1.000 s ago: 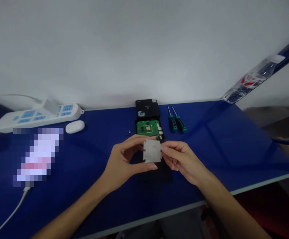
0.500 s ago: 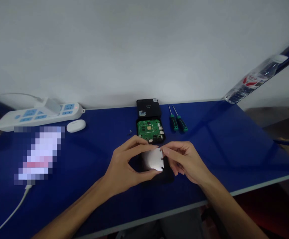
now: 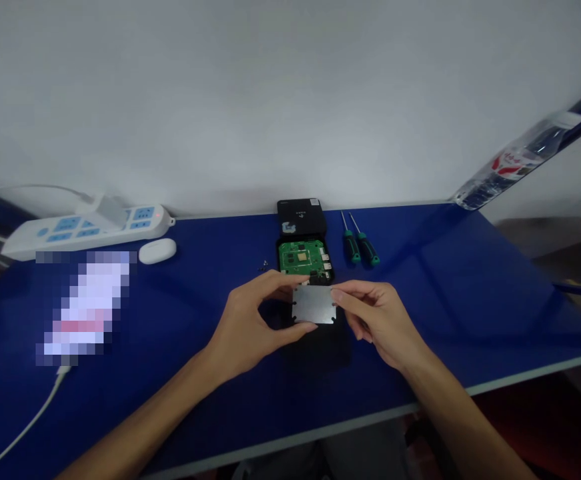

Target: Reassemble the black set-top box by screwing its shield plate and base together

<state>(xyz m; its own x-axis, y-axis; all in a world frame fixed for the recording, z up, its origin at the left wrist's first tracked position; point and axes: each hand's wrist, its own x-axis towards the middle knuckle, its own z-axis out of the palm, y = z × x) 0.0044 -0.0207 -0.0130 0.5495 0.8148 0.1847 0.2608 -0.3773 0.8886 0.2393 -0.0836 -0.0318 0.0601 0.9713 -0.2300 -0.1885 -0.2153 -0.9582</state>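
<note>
Between both hands is a flat silver metal plate with small notches along its edges. My left hand is closed on it, fingers at the far edge and thumb at the near edge. With thumb and fingers, my right hand pinches the plate's right side. Just beyond the plate lies a green circuit board with silver ports, set in an open black case. Behind that rests a black lid with a small white label. Several tiny screws lie left of the case.
Two green-handled screwdrivers lie right of the case. On the left are a white power strip, a white earbud case and a blurred phone on a cable. A plastic bottle leans at the right rear.
The plate has tilted and turned in my fingers, moving slightly up and right; its bright glare is gone and notches show on both sides. Both hands keep hold of it.
</note>
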